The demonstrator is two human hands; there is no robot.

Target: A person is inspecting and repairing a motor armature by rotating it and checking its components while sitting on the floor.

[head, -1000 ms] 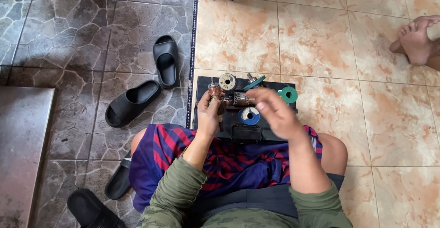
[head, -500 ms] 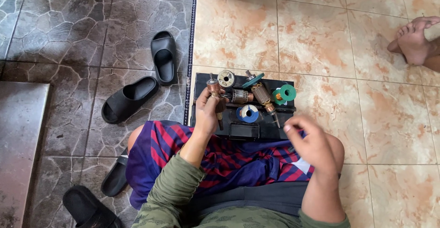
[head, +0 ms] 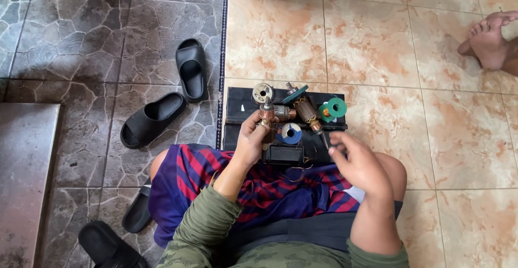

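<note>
Marbled orange-cream floor tiles [head: 377, 41] fill the right of the frame, meeting dark grey stone-pattern tiles [head: 81, 41] on the left. Black rubber slide sandals [head: 154, 118] lie on the grey side at centre left. Another person's bare foot [head: 488, 41] rests at the upper right edge, well apart from the work.

At centre sits a black rectangular mat [head: 237, 111], laid just beyond the seated person's knees, which are covered in red-and-blue striped cloth [head: 259, 192]. On the mat lie a copper-wound motor armature with a steel shaft [head: 306, 111], a green wire spool [head: 335, 107], a blue wire spool [head: 290, 133], a round silver metal part [head: 263, 91] and a black box-shaped block [head: 283, 153].

The left hand [head: 251, 141] is closed around a second small copper-coloured motor part [head: 266, 116], holding it upright above the mat's left half. The right hand [head: 359, 163] hovers at the mat's lower right edge with fingers curled; whether it pinches anything, perhaps a fine wire, is too small to tell.

Judging from this, the work is at a motor-part handling or rewinding stage, with the piece steadied in the left hand. A next move would call for a steady left grip and fine fingertip control from the right hand near the copper windings.
</note>
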